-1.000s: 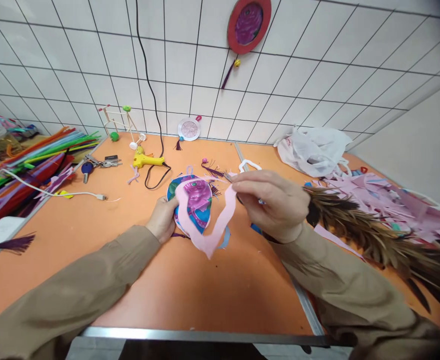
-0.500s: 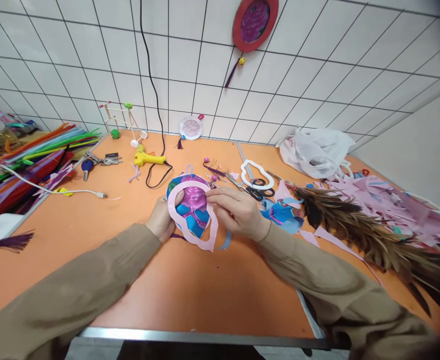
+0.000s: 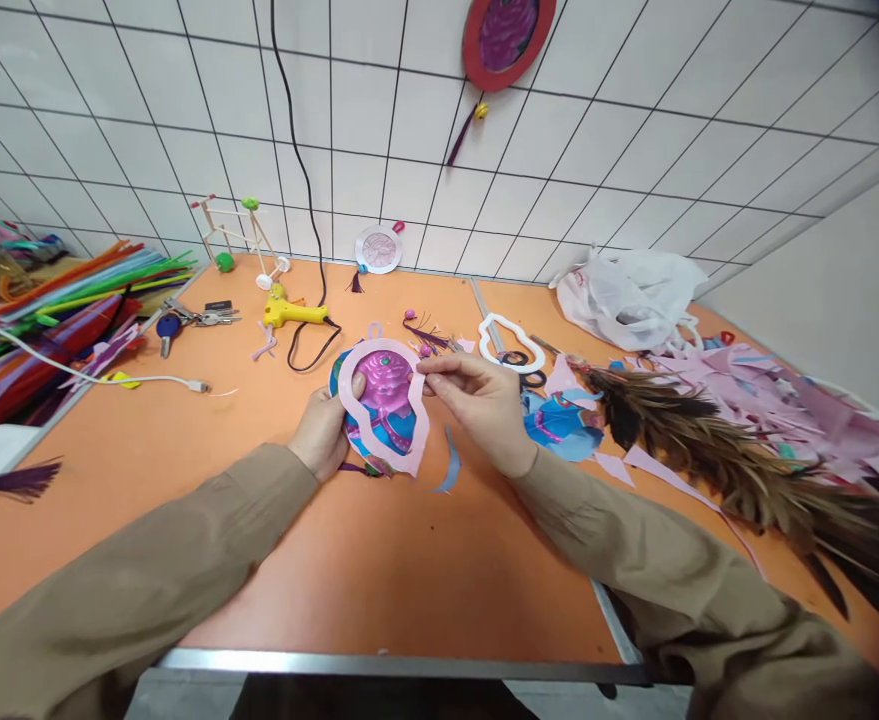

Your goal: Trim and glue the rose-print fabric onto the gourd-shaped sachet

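Note:
A pink gourd-shaped frame (image 3: 419, 430) lies over a piece of blue and purple patterned fabric (image 3: 385, 385) with a flower on it. My left hand (image 3: 322, 432) grips both at their left side, its thumb on the front and the other fingers hidden behind. At the upper right edge, my right hand (image 3: 484, 405) pinches the pink frame between thumb and fingers. Scissors with black handles (image 3: 527, 378) rest beyond my right hand, partly under a white wavy frame (image 3: 490, 340). A thin blue scrap (image 3: 450, 462) lies on the table beneath my right hand.
A yellow glue gun (image 3: 294, 310) and keys (image 3: 170, 326) stand to the left, near colourful pipe cleaners (image 3: 86, 300). On the right are a white plastic bag (image 3: 626, 295), brown feathers (image 3: 709, 450) and pink scraps (image 3: 791, 400). The orange table (image 3: 379, 580) ends at a metal front edge.
The pink frame has shifted up over the patterned fabric and now covers more of its outline. My right hand has moved slightly up with the frame's edge; my left keeps its hold.

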Demonstrator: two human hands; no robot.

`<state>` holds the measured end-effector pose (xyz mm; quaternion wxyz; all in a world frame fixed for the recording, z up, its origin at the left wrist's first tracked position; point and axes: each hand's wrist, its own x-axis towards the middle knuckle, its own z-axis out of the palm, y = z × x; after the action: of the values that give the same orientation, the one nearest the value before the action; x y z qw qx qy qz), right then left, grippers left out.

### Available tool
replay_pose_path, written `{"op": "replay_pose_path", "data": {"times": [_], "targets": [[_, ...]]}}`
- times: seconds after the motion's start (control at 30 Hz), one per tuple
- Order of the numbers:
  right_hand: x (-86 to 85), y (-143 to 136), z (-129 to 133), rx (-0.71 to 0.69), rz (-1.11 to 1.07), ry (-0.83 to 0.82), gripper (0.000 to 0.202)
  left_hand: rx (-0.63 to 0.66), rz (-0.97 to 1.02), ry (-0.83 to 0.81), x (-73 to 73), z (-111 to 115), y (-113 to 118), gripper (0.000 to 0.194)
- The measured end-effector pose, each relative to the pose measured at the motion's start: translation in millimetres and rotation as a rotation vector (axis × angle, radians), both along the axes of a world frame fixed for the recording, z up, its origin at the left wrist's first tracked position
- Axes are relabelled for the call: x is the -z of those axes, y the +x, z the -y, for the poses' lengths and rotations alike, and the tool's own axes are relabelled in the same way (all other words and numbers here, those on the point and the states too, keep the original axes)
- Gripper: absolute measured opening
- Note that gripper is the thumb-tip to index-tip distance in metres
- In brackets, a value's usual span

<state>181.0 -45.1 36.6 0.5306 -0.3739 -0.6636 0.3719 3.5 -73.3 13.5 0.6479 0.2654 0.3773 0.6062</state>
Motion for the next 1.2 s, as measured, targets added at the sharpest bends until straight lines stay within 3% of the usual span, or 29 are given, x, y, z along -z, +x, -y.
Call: {"op": "replay_pose_path", "data": {"times": [0.1, 0.3, 0.53, 0.63, 0.77, 0.93, 1.2], "targets": [[0.4, -1.2, 1.3, -0.028, 0.041, 0.053, 0.011, 0.018, 0.037, -0.01, -3.4, 1.0, 1.2, 0.047], [-3.8, 0.3, 3.1, 0.009, 0.307, 0.424, 0.017, 0.066, 0.072, -0.032, -4.2, 0.9, -0.2, 0.046], [-4.3, 0.1, 3.5, -0.036, 0.364, 0.547, 0.018, 0.093, 0.049, -0.043, -6.9, 1.9, -1.6, 0.043], [-5.0, -0.1, 2.9, 0.013, 0.364, 0.497, 0.014, 0.111, 0.055, -0.026, -9.2, 2.8, -1.1, 0.045], [-4.4, -2.8, -4.5, 0.092, 0.316, 0.294, 0.009, 0.126, 0.018, -0.005, -10.2, 3.4, -0.1, 0.049], [-2.5, -9.3, -16.1, -0.024, 0.252, 0.026, 0.031, 0.13, -0.037, -0.016, -7.8, 3.4, -0.2, 0.052], [2.6, -14.6, -22.8, -0.063, 0.178, -0.131, 0.026, 0.101, -0.049, -0.034, -3.4, 2.9, 0.3, 0.045]]}}
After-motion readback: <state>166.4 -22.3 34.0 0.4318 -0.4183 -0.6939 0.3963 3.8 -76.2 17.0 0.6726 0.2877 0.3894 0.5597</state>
